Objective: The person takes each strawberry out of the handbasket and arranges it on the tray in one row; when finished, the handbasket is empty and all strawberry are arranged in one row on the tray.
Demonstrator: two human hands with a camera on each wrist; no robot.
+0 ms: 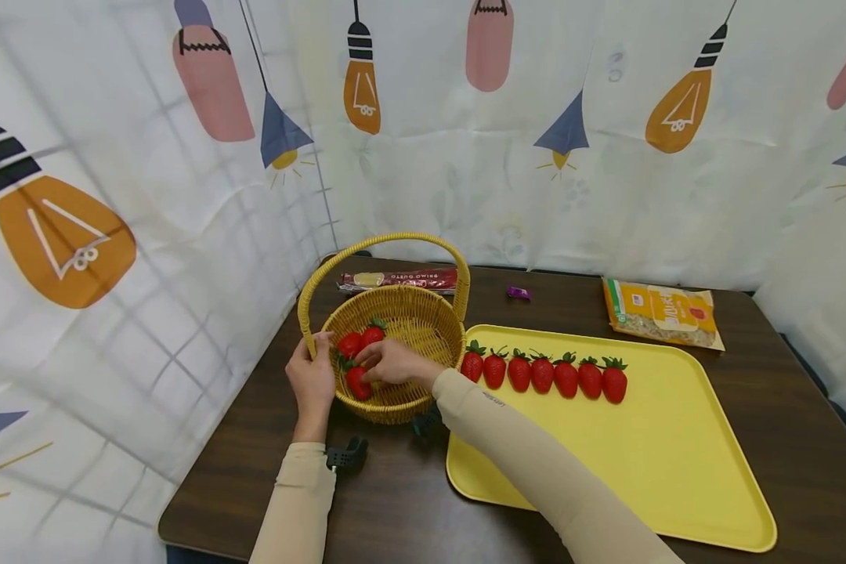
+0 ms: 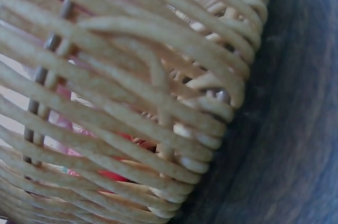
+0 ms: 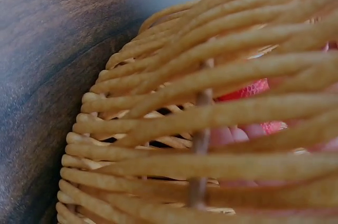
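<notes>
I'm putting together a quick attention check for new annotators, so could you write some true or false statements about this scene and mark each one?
1. The right hand reaches into the basket. True.
2. The left hand rests on the tray. False: it holds the basket.
3. Seven strawberries show on the tray. True.
4. Those strawberries form a circle. False: they lie in a row.
5. The small purple packet is inside the basket. False: it lies on the table, beyond the tray.

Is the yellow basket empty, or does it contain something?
Partly filled: at least three strawberries are inside the basket, with part of its woven interior showing bare.
</notes>
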